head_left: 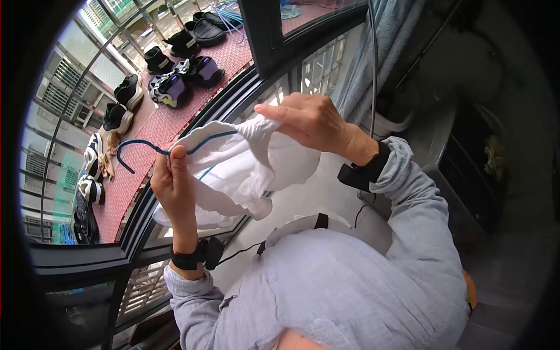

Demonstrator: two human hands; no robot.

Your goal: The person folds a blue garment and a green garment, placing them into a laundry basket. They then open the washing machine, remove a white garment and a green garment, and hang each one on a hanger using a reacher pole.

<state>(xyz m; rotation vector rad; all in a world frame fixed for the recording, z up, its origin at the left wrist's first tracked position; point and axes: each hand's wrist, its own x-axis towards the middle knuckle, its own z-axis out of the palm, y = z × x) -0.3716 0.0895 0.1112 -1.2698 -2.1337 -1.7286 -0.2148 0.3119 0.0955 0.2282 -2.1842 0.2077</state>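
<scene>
My left hand [173, 182] is closed around the neck of a blue clothes hanger [134, 142], thumb on top, with the hook sticking out to the left. One arm of the hanger runs inside a white garment [233, 185], which hangs in loose folds between my hands. My right hand [315, 121] pinches a bunched edge of the garment at the upper right, its index finger stretched along the cloth. Part of the hanger is hidden under the fabric.
Beyond the dark window frame [146, 216], a ledge with a red patterned mat [143, 151] holds several pairs of shoes [169, 87]. Metal bars close off its outer side. A grey curtain [396, 41] and a thin metal pole [374, 70] stand to the right.
</scene>
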